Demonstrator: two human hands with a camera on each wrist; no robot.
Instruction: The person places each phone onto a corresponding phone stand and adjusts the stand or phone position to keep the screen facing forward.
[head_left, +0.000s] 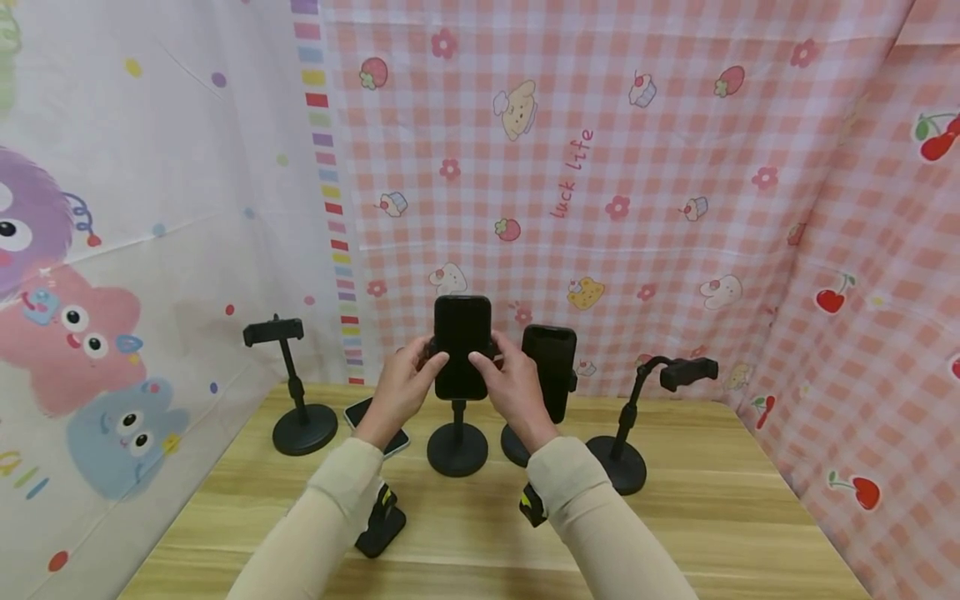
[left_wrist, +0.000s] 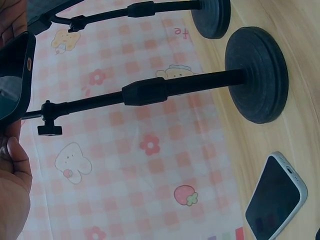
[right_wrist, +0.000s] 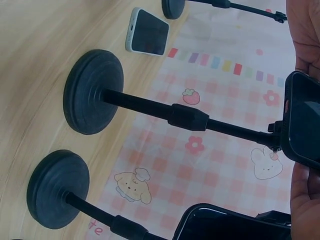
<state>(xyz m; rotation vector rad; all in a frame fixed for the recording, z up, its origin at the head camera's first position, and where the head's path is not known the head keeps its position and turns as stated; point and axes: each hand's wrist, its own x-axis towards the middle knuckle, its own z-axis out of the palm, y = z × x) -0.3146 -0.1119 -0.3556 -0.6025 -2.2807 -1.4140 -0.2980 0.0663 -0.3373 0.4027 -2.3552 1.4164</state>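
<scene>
A black smartphone [head_left: 462, 346] stands upright at the holder atop a round-based black phone stand [head_left: 457, 450], its dark screen facing me. My left hand [head_left: 405, 383] grips its left side, thumb along the front edge and fingers reaching behind. On the opposite side my right hand [head_left: 517, 383] grips it the same way. The holder behind the phone is mostly hidden. In the left wrist view, the stand's pole [left_wrist: 195, 84] runs from the base to a small knob [left_wrist: 50, 130] near the phone [left_wrist: 15, 75]. The right wrist view shows the phone's edge [right_wrist: 287, 120] between both hands.
Right of it, another stand carries a second black phone [head_left: 550, 367], partly behind my right hand. Empty-clamped stands flank these: one at left [head_left: 303, 429], a bent-neck one at right [head_left: 618, 467]. A pale-edged phone [left_wrist: 276, 197] lies on the wooden table [head_left: 465, 550]. Patterned cloth [head_left: 600, 267] hangs behind.
</scene>
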